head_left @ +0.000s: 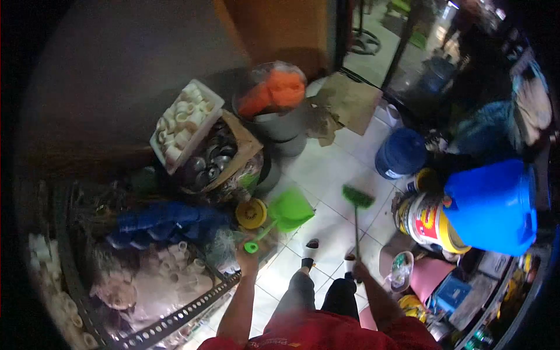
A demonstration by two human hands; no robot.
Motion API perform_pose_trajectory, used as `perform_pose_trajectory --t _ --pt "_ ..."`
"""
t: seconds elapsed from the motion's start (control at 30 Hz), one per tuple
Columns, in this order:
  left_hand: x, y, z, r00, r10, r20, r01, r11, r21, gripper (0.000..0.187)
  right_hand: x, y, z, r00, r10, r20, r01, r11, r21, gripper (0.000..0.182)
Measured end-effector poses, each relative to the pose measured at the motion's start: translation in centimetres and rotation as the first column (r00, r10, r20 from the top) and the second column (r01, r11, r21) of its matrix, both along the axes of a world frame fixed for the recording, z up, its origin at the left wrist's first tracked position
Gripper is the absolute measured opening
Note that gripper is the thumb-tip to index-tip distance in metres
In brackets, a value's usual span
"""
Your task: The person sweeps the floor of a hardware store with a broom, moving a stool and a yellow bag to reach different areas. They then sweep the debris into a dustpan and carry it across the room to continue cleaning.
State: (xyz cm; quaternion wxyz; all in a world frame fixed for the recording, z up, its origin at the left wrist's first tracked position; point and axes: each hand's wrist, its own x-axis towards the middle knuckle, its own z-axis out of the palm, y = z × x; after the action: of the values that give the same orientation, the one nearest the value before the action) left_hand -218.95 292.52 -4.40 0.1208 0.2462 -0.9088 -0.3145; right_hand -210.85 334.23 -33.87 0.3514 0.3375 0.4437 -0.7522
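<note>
Your left hand is closed around the handle of the green dustpan, which is beside the round yellow lid. Your right hand grips the handle of the green broom, its head out ahead of your feet, apart from the dustpan. As for progress, no gathered pile shows on the tiled floor or in the dustpan, though the blur could well hide fine dirt. Flat cardboard lies farther ahead, near the dark blue bucket.
</note>
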Motion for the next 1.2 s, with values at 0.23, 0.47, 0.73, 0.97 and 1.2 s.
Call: perform_pose_trajectory --t 0.23,0.47,0.73,0.97,1.2 --pt "9.7 7.1 4.5 0.926 0.372 -0.071 -0.362 0.924 0.119 0.016 -10.8 8.3 23.6 0.586 0.785 0.199 -0.796 0.513 0.321 0.013" --pt "22.4 15.3 3.9 0.787 0.617 -0.009 -0.594 0.762 0.257 0.015 -32.0 -0.8 16.9 0.587 0.809 -0.025 -0.529 0.407 0.745 0.014" --pt "34.6 21.5 2.4 0.198 0.979 0.050 -0.704 0.106 0.703 0.015 -13.1 -22.0 5.4 -0.088 0.953 0.289 -0.546 -0.289 0.786 0.046" --pt "43.3 24.9 2.9 -0.046 0.997 0.061 -0.784 -0.074 0.616 0.010 0.2 -19.4 15.4 -0.301 0.878 0.372 -0.558 -0.479 0.678 0.055" --pt "53.0 27.6 2.6 -0.076 0.997 0.032 -0.798 -0.080 0.598 0.013 1.7 -14.3 11.4 -0.227 0.886 0.404 -0.515 -0.461 0.723 0.041"
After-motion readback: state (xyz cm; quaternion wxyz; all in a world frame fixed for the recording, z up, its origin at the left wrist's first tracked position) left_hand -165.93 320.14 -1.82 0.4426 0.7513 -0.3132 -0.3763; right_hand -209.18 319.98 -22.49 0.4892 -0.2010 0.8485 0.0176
